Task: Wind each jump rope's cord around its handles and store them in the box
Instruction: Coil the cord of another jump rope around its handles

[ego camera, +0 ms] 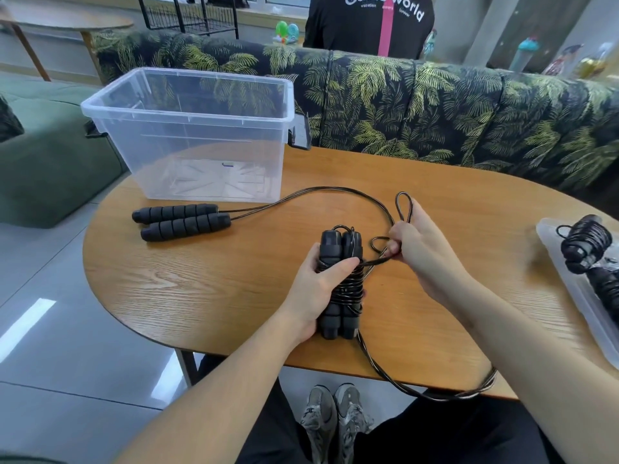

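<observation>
Left hand [323,289] wraps the paired handles [340,283] upright over the counter [214,296], thumb pressed across the wound cord [348,286]. Right hand [422,252] sits just beside, palm turned inward, fingers pinching a loop of the same cord; slack trails off the near counter edge. Second jump rope [182,222] lies unwound near the clear box [187,105], far left. A wound rope [586,242] rests on a lid [569,283] at right, forearm angled in from lower right

White letters reading "Game world" stand on the black shirt [368,25] of a person behind the sofa.
</observation>
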`<action>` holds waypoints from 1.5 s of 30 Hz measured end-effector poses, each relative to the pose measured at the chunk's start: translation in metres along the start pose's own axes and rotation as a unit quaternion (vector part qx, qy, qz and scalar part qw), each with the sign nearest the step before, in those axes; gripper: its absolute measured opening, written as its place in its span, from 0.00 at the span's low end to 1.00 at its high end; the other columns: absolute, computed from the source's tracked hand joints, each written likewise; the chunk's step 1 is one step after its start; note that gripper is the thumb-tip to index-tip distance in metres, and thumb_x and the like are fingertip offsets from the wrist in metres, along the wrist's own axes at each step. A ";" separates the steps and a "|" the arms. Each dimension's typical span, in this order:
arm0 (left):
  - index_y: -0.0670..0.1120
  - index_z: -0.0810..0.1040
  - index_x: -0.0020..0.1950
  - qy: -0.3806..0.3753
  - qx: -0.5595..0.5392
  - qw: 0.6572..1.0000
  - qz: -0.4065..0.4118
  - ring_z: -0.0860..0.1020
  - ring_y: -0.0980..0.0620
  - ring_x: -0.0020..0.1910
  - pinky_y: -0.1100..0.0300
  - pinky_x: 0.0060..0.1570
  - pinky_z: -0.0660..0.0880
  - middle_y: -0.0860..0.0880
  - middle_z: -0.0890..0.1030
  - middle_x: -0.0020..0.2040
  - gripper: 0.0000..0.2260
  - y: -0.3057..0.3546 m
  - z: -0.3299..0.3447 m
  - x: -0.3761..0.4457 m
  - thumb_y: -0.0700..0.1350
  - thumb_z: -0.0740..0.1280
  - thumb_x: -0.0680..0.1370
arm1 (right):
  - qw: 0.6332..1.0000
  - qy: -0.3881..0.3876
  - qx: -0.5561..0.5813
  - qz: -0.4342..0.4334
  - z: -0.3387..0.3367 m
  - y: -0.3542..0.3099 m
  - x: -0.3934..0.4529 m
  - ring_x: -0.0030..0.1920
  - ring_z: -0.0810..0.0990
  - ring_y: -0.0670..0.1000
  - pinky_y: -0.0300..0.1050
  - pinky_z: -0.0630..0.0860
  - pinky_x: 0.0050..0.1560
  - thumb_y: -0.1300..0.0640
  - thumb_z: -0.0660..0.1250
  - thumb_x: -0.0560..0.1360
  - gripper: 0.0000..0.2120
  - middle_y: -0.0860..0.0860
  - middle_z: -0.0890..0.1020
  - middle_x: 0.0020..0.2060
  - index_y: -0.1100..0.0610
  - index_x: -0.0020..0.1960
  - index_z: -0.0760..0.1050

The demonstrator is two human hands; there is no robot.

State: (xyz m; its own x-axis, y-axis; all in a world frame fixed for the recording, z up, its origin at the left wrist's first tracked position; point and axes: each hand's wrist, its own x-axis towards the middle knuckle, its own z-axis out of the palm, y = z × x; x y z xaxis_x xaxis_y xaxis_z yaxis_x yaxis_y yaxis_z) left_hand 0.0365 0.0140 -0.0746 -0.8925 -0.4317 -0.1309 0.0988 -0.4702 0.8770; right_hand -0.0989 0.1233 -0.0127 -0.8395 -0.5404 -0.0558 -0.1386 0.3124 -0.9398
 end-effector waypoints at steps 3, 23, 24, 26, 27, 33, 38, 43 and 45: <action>0.44 0.74 0.61 0.001 -0.005 1.000 -0.005 0.81 0.39 0.38 0.47 0.39 0.80 0.39 0.82 0.43 0.12 0.001 -0.002 0.000 0.41 0.70 0.79 | 0.996 0.001 -0.072 -0.052 0.002 0.004 -0.006 0.39 0.74 0.49 0.50 0.77 0.50 0.53 0.53 0.86 0.24 0.49 0.73 0.37 0.48 0.80 0.52; 0.38 0.68 0.72 -0.049 -0.030 0.994 -0.088 0.81 0.41 0.38 0.50 0.40 0.80 0.40 0.83 0.46 0.28 0.007 -0.011 0.001 0.53 0.66 0.78 | 0.956 -0.059 -0.222 -0.181 0.013 0.006 -0.044 0.46 0.73 0.27 0.23 0.67 0.44 0.45 0.52 0.83 0.20 0.35 0.73 0.45 0.48 0.73 0.65; 0.37 0.68 0.72 -0.057 -0.041 0.993 -0.093 0.81 0.41 0.39 0.50 0.40 0.81 0.39 0.83 0.46 0.29 0.007 -0.012 0.001 0.52 0.67 0.77 | 0.956 -0.060 -0.222 -0.182 0.014 0.009 -0.044 0.46 0.73 0.26 0.23 0.68 0.45 0.47 0.54 0.84 0.18 0.35 0.74 0.45 0.47 0.73 0.66; 0.38 0.69 0.70 -0.069 -0.063 0.991 -0.099 0.82 0.41 0.40 0.49 0.40 0.81 0.38 0.83 0.46 0.26 0.007 -0.013 0.002 0.50 0.68 0.77 | 0.956 -0.065 -0.221 -0.182 0.014 0.014 -0.047 0.50 0.73 0.25 0.22 0.68 0.47 0.49 0.57 0.84 0.18 0.34 0.76 0.48 0.45 0.73 0.65; 0.40 0.71 0.68 -0.074 -0.072 0.990 -0.099 0.82 0.41 0.39 0.49 0.40 0.81 0.38 0.82 0.46 0.23 0.007 -0.013 0.002 0.49 0.68 0.77 | 0.954 -0.066 -0.226 -0.186 0.014 0.016 -0.048 0.52 0.73 0.25 0.22 0.68 0.48 0.49 0.57 0.84 0.18 0.34 0.76 0.51 0.45 0.74 0.65; 0.46 0.73 0.63 -0.101 -0.077 0.988 -0.093 0.82 0.39 0.42 0.46 0.46 0.80 0.37 0.81 0.49 0.14 0.007 -0.017 0.002 0.45 0.69 0.79 | 0.907 -0.037 -0.302 -0.292 0.011 0.017 -0.052 0.55 0.79 0.49 0.47 0.77 0.54 0.57 0.61 0.83 0.21 0.51 0.80 0.56 0.55 0.75 0.67; 0.46 0.74 0.65 -0.112 -0.049 0.988 -0.092 0.82 0.39 0.45 0.42 0.50 0.77 0.39 0.82 0.50 0.14 0.010 -0.018 0.002 0.43 0.69 0.80 | 0.862 -0.029 -0.373 -0.341 0.009 0.012 -0.052 0.46 0.79 0.54 0.49 0.76 0.42 0.62 0.65 0.81 0.18 0.53 0.82 0.49 0.60 0.70 0.70; 0.44 0.72 0.67 -0.113 -0.051 0.989 -0.084 0.82 0.38 0.44 0.41 0.49 0.79 0.38 0.82 0.50 0.16 0.010 -0.014 0.001 0.42 0.69 0.80 | 0.838 -0.037 -0.428 -0.337 0.006 0.002 -0.054 0.32 0.73 0.50 0.38 0.62 0.29 0.60 0.65 0.81 0.12 0.53 0.82 0.40 0.62 0.64 0.73; 0.44 0.73 0.67 -0.115 -0.052 0.988 -0.090 0.83 0.37 0.46 0.39 0.50 0.81 0.36 0.81 0.53 0.16 0.011 -0.013 0.002 0.42 0.69 0.80 | 0.842 -0.058 -0.430 -0.321 0.007 -0.001 -0.055 0.32 0.74 0.49 0.36 0.63 0.29 0.57 0.63 0.82 0.12 0.51 0.81 0.39 0.62 0.62 0.71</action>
State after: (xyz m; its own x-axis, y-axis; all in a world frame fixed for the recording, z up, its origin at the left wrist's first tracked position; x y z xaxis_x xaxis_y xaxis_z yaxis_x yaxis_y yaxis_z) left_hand 0.0420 -0.0019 -0.0713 -0.9750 -0.1526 -0.1615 -0.0370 -0.6055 0.7950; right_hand -0.0486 0.1472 -0.0110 -0.3963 -0.8705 0.2918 -0.9152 0.3495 -0.2004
